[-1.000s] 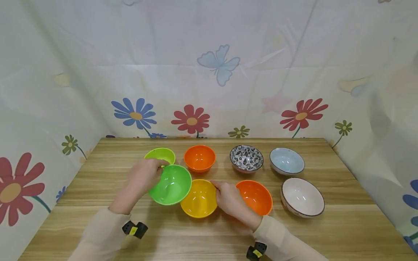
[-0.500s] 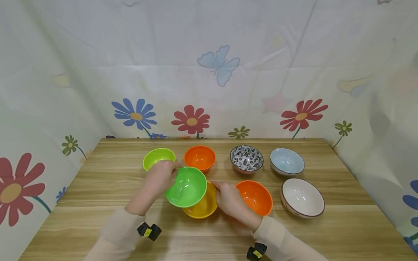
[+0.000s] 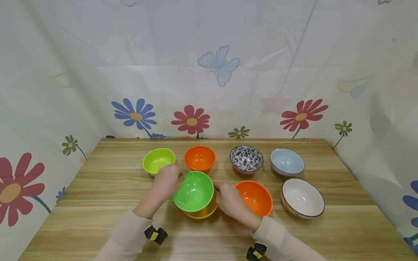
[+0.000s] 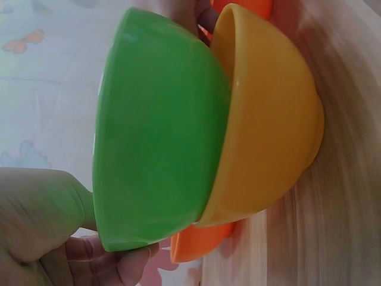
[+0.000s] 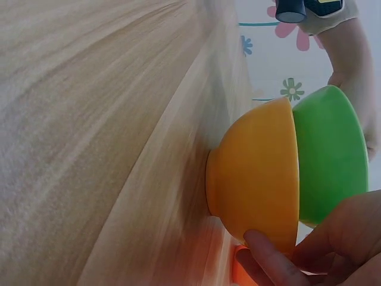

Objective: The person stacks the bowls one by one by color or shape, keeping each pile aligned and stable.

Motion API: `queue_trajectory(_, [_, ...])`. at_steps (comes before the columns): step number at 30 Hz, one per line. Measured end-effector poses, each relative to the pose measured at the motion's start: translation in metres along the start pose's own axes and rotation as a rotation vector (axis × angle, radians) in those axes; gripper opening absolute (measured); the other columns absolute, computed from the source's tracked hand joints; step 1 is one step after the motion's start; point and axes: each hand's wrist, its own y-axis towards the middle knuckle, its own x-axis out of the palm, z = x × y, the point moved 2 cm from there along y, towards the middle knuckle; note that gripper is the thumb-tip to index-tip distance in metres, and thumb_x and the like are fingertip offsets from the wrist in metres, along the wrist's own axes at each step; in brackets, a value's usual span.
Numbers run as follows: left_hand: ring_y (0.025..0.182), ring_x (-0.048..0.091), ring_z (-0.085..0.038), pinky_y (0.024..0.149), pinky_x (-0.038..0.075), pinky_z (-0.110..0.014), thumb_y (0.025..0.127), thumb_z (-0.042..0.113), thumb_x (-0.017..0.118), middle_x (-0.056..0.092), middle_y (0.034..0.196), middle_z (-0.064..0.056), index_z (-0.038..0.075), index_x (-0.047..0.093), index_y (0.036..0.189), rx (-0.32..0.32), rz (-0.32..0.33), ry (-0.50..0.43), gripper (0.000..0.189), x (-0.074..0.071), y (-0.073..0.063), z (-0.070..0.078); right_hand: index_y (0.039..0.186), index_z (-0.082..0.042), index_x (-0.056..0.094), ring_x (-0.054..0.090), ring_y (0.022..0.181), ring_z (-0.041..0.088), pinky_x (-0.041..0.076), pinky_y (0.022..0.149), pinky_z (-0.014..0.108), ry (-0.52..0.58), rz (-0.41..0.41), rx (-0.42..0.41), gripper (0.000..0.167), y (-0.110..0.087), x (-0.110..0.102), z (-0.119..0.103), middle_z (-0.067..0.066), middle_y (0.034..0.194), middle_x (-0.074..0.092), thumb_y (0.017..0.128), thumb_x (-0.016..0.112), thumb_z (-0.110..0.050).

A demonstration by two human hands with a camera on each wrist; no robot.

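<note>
A bright green bowl (image 3: pixel 193 191) hangs partly inside a yellow bowl (image 3: pixel 200 212), its lower part sunk below the yellow rim in both wrist views. My left hand (image 3: pixel 168 180) pinches the green bowl by its rim, thumb on one side and fingers beneath, as the left wrist view shows. The yellow bowl (image 5: pixel 259 173) stands upright on the wooden table. At its right side my right hand (image 3: pixel 230 199) pinches the yellow rim, fingers against the outer wall. The green bowl covers most of the yellow bowl's inside in the head view.
Behind stand a lime green bowl (image 3: pixel 159 160), an orange bowl (image 3: pixel 200 158), a patterned bowl (image 3: pixel 246 158) and a pale blue bowl (image 3: pixel 287 161). Another orange bowl (image 3: pixel 256 197) sits just beyond my right hand, with a white bowl (image 3: pixel 302 197) farther right on the table (image 3: pixel 107 188).
My left hand has carried the green bowl rightward from beside the yellow bowl to over and into it. My right hand has stayed at the yellow rim.
</note>
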Motion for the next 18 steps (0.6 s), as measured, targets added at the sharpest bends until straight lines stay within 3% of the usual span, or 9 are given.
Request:
queue_trajectory(12, [0.057,0.051,-0.011,0.046,0.042,-0.02,0.075,-0.006,0.062,0.068,0.076,-0.003,0.014,0.073,0.093,0.029,0.016,0.015,0.028,0.0056,-0.0004,0.0021,0.109,-0.007,0.067,0.066,0.083,0.025,0.055,0.063,0.042,0.003,0.022,0.015,0.027,0.0012,0.0009,0.0013,0.01,0.096,0.069,0.085,0.054,-0.004])
queue_trajectory(18, [0.058,0.049,-0.011,0.047,0.041,-0.02,0.075,-0.005,0.063,0.07,0.082,-0.001,0.013,0.073,0.092,0.043,0.03,0.025,0.027,0.0076,-0.0003,0.0033,0.108,-0.006,0.067,0.066,0.075,0.027,0.053,0.058,0.041,-0.002,0.042,0.026,0.026,0.002,0.0001,0.0022,0.013,0.09,0.069,0.086,0.053,-0.003])
